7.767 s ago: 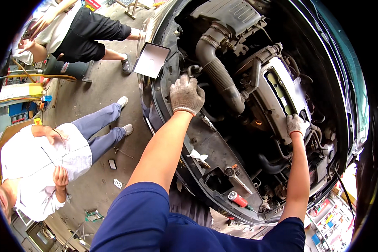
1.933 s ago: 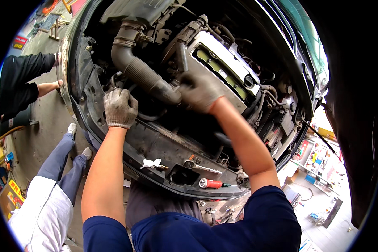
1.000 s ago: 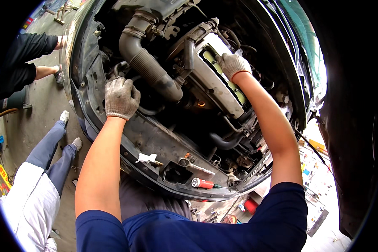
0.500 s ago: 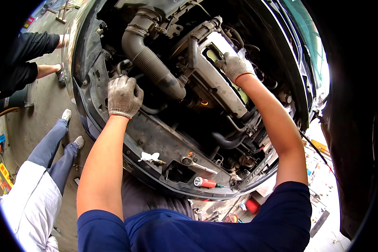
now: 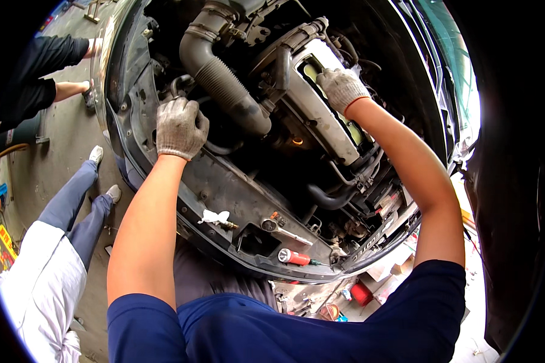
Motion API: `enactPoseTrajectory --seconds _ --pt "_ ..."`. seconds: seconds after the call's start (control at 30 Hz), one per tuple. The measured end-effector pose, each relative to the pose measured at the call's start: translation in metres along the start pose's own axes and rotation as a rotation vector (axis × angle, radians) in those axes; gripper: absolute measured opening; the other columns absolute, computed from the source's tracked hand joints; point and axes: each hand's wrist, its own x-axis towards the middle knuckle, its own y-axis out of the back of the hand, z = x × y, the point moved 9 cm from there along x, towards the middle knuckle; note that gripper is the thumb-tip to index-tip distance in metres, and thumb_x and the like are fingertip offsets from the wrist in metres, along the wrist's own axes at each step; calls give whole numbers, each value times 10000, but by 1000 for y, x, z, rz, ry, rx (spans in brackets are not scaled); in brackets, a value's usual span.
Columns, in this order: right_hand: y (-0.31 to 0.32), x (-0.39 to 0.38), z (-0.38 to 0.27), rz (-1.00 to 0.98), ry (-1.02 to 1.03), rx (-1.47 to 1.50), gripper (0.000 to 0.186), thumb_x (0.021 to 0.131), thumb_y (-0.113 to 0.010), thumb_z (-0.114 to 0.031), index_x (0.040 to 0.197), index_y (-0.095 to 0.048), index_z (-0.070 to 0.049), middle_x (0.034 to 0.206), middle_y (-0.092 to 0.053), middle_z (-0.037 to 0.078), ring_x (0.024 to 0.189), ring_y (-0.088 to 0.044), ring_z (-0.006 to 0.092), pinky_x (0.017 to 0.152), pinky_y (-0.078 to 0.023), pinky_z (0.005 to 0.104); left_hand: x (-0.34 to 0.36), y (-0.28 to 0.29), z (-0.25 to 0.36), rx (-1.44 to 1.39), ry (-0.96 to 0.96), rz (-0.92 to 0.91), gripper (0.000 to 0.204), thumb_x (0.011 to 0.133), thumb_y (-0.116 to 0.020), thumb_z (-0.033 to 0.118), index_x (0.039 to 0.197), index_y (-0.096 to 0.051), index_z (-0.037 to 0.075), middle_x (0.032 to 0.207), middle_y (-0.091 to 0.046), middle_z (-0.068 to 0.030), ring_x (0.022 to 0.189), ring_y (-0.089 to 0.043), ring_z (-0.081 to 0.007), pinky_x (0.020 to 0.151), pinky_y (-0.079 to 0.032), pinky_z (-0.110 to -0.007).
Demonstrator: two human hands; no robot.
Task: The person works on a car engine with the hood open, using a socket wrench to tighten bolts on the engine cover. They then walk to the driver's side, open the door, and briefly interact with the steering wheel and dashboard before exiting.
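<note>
My right hand point(image 5: 343, 89), in a grey-white knit work glove with a red cuff edge, is over the long slot in the pale metal engine cover point(image 5: 321, 124). Its fingers are curled down at the slot's edge, and the glove hides whatever they grip. Inside the slot a yellow-green surface point(image 5: 312, 71) shows. My left hand point(image 5: 180, 128), in a dirtier glove, is closed into a fist over the inner edge of the black front panel point(image 5: 215, 187), near a bent hose. What lies under its fingers is hidden.
A ribbed black air intake hose point(image 5: 224, 81) curves between my hands. On the front panel lie a ratchet wrench point(image 5: 287, 233), a red flashlight point(image 5: 293, 257), a screwdriver point(image 5: 316, 262) and a white crumpled piece point(image 5: 214, 216). Two people stand at the left; the raised hood is at right.
The view has shifted slightly. My right hand's fingers have curled in more at the slot's edge, and its forearm has swung a little outward. My left hand stays on the panel.
</note>
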Motion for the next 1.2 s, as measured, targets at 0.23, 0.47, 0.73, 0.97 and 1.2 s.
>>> enactPoseTrajectory --seconds 0.23,0.47,0.73,0.97,1.2 --pt "-74 1 60 -378 -695 789 600 1111 -531 -491 1332 -710 37 1299 -755 288 1222 -734 450 967 -605 503 0 -1 5 0 -12 18 134 834 -730 167 923 -714 68 946 -691 -126 941 -679 -351 944 -516 -491" --pt "-12 4 16 -298 -131 204 258 1048 -612 -127 1267 -695 -21 1078 -775 242 1029 -797 394 814 -634 474 -3 1 0 -14 17 1 156 835 -734 167 952 -726 64 949 -688 -126 967 -677 -343 955 -514 -487" --pt "-25 18 21 -322 -240 337 342 1105 -585 -246 1294 -673 26 1199 -763 294 1087 -768 450 923 -607 536 -5 -1 -8 -23 40 -24 162 836 -738 176 953 -716 66 961 -686 -134 977 -674 -344 953 -514 -494" --pt "-76 16 49 -408 -345 411 292 1064 -618 -219 1247 -704 -9 1107 -790 260 1076 -780 419 915 -618 506 0 -3 4 -46 22 -21 163 839 -745 192 943 -710 70 963 -688 -123 1010 -688 -327 981 -515 -479" --pt "-13 23 15 -344 -244 265 298 1087 -597 -237 1236 -725 -13 1089 -794 226 1060 -790 400 898 -628 491 -3 2 -8 -22 45 -5 156 838 -745 188 933 -704 70 959 -686 -125 985 -679 -333 949 -512 -489"
